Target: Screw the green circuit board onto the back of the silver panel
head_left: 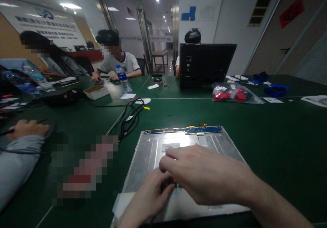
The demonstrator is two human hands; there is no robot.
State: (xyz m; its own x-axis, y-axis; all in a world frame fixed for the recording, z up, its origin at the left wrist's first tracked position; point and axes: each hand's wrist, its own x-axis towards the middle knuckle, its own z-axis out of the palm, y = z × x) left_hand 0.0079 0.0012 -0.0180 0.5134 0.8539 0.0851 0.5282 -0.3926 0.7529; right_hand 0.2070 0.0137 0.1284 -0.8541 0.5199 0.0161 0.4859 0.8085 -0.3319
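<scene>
A silver metal-backed display panel [133,168] lies flat on the table in front of me. A blue circuit strip [184,130] runs along its far edge. My left hand [153,190] is over the near part of the panel, thumb and fingers curled in towards each other. My right hand [204,173] reaches across from the right with bent fingers, meeting the left fingertips and partly covering them. A small green piece [178,185] shows between the hands. What the fingertips pinch is hidden behind the right hand.
A co-worker's hand and sleeve [22,153] rest at the left. Black cables [131,119] lie beyond a pixelated patch. Farther back are a water bottle [123,80], an open box [96,92], an upright black screen [205,66] and a plastic bag with red items [233,93]. People sit opposite.
</scene>
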